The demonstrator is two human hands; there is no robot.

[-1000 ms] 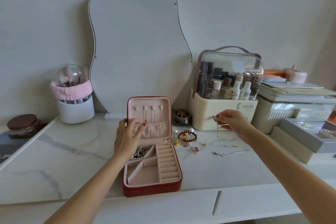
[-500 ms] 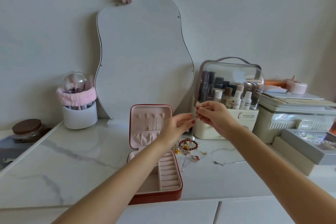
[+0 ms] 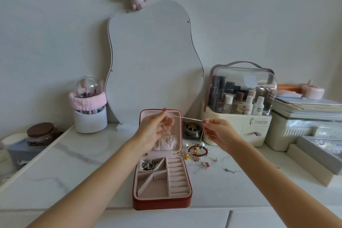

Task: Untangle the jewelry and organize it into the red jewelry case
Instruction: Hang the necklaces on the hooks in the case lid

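The red jewelry case [image 3: 162,204] lies open at the table's front, its pink lid upright. A tangle of silver jewelry [image 3: 148,165] fills its back left compartment. In the air before the lid, a thin silver chain [image 3: 187,118] is stretched level between both hands. My left hand [image 3: 155,129] pinches its left end and my right hand [image 3: 218,131] pinches its right end, from which a short length hangs down. Right of the case lie a red bead bracelet [image 3: 198,151], small earrings [image 3: 205,165] and a silver chain piece [image 3: 233,171].
A curvy mirror [image 3: 153,61] leans on the wall behind the case. A white brush holder [image 3: 90,115] stands back left, a clear-domed cosmetics box [image 3: 240,102] back right, with storage boxes [image 3: 303,126] beyond. A small dark jar [image 3: 191,130] sits beside the lid.
My hands, close together half a second ago, have drawn apart and pulled the chain taut. One second ago my left hand rested at the case and only my right held the chain.
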